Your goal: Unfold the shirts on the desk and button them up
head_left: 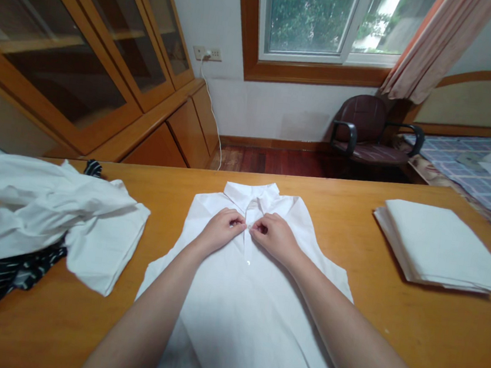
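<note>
A white collared shirt (pixel 231 312) lies front up on the wooden table, its collar toward the far edge. Just below the collar, my left hand (pixel 225 229) pinches the front placket from the left. My right hand (pixel 273 234) pinches the placket from the right, with its fingertips close to those of the left. Between the two sets of fingertips a small button shows, and another button sits lower on the placket. Both forearms rest over the shirt.
Crumpled white cloth (pixel 103 221) and a black striped cloth (pixel 8 275) lie at the table's left. Folded white fabric (pixel 446 245) lies on the table (pixel 348 219) at the right. Beyond stand a cabinet (pixel 148 102), a chair (pixel 367 127) and a bed (pixel 461 161).
</note>
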Action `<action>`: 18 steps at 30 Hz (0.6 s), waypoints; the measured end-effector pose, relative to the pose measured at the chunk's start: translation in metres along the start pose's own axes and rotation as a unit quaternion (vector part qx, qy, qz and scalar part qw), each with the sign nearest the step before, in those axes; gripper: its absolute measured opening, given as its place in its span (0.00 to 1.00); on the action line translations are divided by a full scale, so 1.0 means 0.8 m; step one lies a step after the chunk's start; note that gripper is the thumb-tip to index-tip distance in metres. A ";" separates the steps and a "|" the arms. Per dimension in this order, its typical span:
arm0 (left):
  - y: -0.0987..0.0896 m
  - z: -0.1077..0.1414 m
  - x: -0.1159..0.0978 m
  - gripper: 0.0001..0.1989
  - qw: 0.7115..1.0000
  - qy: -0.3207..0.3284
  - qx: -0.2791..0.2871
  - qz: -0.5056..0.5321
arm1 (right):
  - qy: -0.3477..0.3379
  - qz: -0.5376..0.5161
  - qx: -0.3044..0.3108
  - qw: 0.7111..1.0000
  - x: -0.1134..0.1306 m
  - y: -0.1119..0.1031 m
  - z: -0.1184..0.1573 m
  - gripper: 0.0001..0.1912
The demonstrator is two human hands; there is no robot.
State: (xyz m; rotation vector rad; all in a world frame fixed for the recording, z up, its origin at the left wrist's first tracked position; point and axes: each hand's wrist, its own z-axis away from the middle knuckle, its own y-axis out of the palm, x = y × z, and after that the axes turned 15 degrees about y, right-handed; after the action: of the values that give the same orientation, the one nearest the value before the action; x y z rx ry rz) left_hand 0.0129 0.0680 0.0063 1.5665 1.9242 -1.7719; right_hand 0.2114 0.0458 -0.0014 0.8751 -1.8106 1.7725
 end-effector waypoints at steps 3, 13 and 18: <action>0.000 0.000 -0.001 0.04 1.000 0.001 0.000 0.003 | 0.000 0.001 0.002 1.000 0.000 0.000 0.000 0.03; 0.000 0.000 0.000 0.05 1.000 -0.003 0.005 -0.003 | -0.015 -0.003 0.003 1.000 0.001 -0.002 0.001 0.03; -0.001 -0.001 -0.003 0.05 1.000 -0.007 -0.005 0.004 | -0.012 -0.008 -0.002 1.000 0.002 -0.003 0.002 0.04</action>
State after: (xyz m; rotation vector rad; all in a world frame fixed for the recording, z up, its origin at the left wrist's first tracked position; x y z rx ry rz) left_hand 0.0139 0.0671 0.0090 1.5535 1.9144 -1.7629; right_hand 0.2122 0.0439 0.0015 0.9096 -1.8165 1.7545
